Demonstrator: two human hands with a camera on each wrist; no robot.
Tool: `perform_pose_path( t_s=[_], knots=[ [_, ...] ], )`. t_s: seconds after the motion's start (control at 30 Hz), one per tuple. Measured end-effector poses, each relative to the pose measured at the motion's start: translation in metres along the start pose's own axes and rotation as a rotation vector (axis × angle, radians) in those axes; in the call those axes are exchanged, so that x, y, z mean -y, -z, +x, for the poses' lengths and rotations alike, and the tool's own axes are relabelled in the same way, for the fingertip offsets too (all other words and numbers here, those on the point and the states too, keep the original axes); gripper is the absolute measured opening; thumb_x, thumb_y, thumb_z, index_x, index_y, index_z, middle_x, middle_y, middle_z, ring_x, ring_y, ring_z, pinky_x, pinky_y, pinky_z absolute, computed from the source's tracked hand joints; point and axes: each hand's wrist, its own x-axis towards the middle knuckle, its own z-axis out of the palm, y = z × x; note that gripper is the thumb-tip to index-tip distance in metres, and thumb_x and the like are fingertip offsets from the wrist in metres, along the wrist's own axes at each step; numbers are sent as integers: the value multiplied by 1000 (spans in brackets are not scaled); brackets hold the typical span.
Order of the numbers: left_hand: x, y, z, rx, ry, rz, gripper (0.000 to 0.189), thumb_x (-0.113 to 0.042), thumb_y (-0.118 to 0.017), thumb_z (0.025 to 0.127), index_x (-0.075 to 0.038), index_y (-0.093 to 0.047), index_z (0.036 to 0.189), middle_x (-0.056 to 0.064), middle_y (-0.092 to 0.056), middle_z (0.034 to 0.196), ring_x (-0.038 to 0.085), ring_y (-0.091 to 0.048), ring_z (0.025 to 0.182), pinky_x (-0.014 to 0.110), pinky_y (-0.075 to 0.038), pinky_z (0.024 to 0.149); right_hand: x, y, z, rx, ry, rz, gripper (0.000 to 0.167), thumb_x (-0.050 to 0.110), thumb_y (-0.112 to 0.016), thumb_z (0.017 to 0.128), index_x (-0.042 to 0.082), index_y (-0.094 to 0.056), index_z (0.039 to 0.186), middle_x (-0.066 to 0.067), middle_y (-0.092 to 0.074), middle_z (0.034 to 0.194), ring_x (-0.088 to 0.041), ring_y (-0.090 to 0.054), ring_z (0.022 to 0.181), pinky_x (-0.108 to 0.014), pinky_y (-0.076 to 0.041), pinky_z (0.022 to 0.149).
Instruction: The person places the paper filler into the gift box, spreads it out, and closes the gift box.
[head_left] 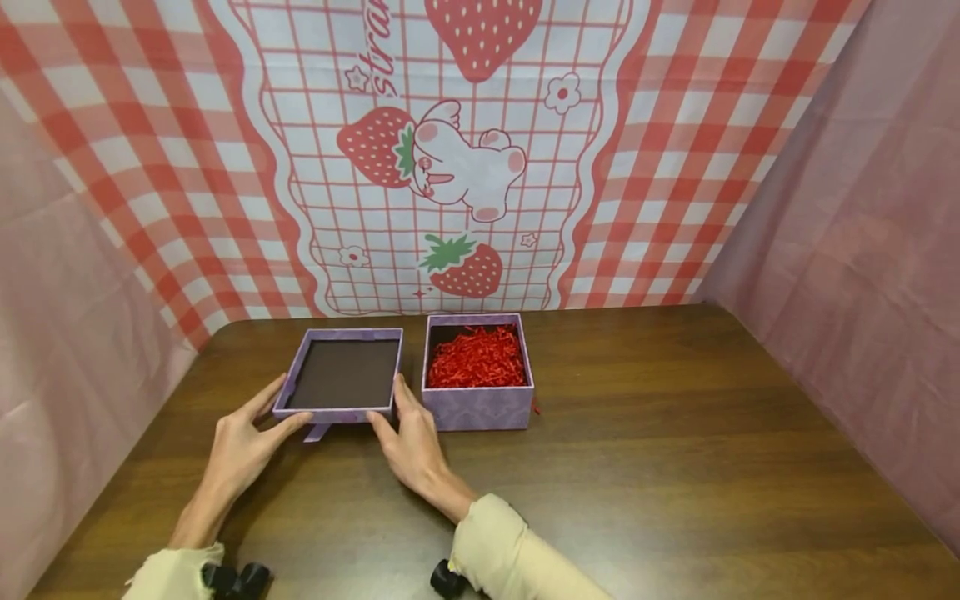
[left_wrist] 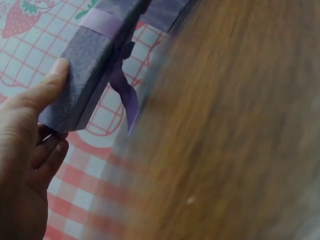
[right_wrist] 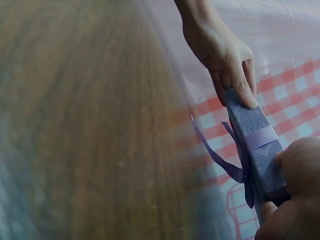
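Note:
Both hands hold a purple patterned box lid by its sides, its dark inside facing up. My left hand grips the left near corner, thumb on the front wall and fingers around the side. At the right near corner my right hand pinches it, thumb in front. From the lid's underside hangs a purple ribbon, seen in the left wrist view. Just right of the lid stands the open purple box, filled with red shredded paper.
The brown wooden table extends to the right of the box. A red and white checked cloth with strawberries hangs behind it. Pink cloth covers the sides. A red paper scrap lies beside the box.

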Motion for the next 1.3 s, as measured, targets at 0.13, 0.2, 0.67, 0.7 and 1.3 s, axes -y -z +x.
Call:
perform_pose_path(
  t_s=[0.13, 0.2, 0.67, 0.7, 1.3],
  knots=[
    [-2, 3, 2, -20, -26, 4, 69, -19, -91, 82, -5, -63, 143, 17, -72, 119, 14, -64, 110, 7, -36, 81, 5, 2, 2, -5, 7, -8, 66, 13, -69, 100, -18, -38, 149, -35, -42, 151, -38, -43, 142, -41, -34, 117],
    [-4, 5, 3, -25, -37, 2, 69, -18, -92, 81, -6, -64, 142, 16, -72, 118, 4, -61, 108, 7, -37, 80, 7, 3, 3, -4, 8, -5, 67, 13, -69, 100, -18, -37, 149, -35, -41, 151, -39, -43, 142, -41, -33, 117],
    [-13, 13, 8, -43, -66, -43, 69, -16, -92, 81, -3, -63, 142, 16, -72, 119, -18, -50, 107, 3, -38, 85, 25, 18, 10, -4, 24, 5, 67, 13, -68, 100, -18, -36, 150, -35, -39, 153, -37, -40, 144, -40, -31, 118],
    [-14, 13, 9, -47, -69, -43, 69, -16, -92, 81, -3, -63, 142, 16, -72, 119, -18, -50, 107, 4, -39, 84, 26, 18, 10, -6, 27, 4, 67, 13, -68, 100, -19, -36, 149, -35, -40, 153, -37, -41, 144, -40, -32, 118],
    [-37, 11, 16, -105, -135, -84, 66, -11, -93, 78, -6, -67, 139, 15, -74, 115, -15, -57, 102, 7, -39, 83, 40, 48, 15, -13, 67, 11, 66, 8, -71, 97, -19, -38, 148, -36, -40, 151, -38, -41, 142, -42, -33, 116]
  ],
)
